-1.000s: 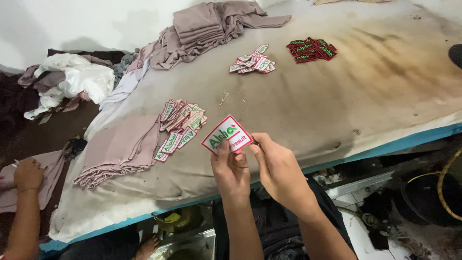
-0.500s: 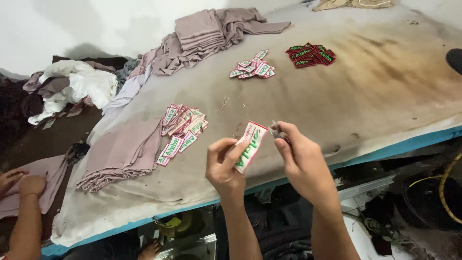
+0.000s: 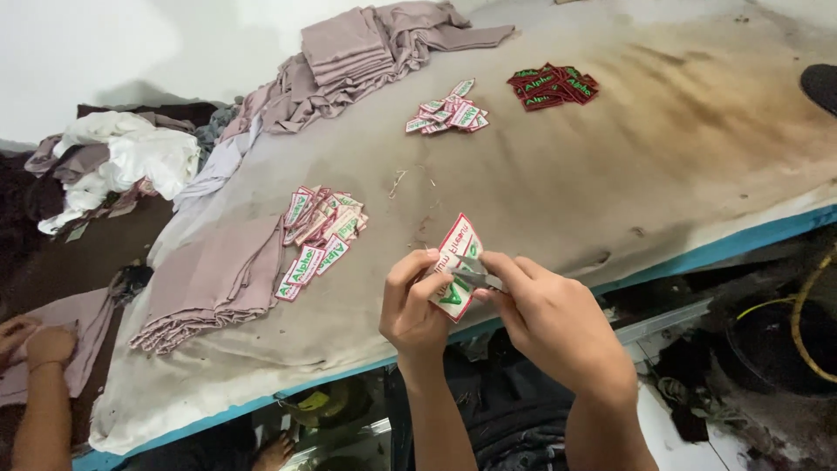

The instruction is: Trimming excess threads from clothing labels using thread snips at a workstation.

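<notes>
At the near edge of the padded table [image 3: 663,166], above the blue rim: one embroidered patch [image 3: 459,249], white with red border and green lettering, held off the surface and turned roughly edge-up.

Left hand [image 3: 417,310]: closed on the patch, thumb and fingertips pinching its lower left side.

Right hand [image 3: 554,318]: closed round a small metal tool [image 3: 478,279], thin and pointed, probably thread snips; tip laid against the patch's face near the lower corner. Whether the blades are parted, impossible to tell.

Change against half a second ago: patch then pinched by the left hand alone, right hand just beside it; now tool and patch touching. Against one second ago: patch then flat and face-up to the camera, now tilted. Judged as a shift from inspecting to working on the piece.

Nearby on the stained cover:
- loose pile of matching patches [image 3: 321,231], left of the hands, touching a folded mauve cloth [image 3: 209,283]
- second small pile of white patches [image 3: 449,113], farther back
- cluster of dark red patches [image 3: 554,85], right of that
- stack of folded mauve garments [image 3: 353,48], far edge
- heap of white cloth [image 3: 131,157], off the table's left end

Far left, low: another person's hand [image 3: 39,344] on pinkish fabric, well apart.
</notes>
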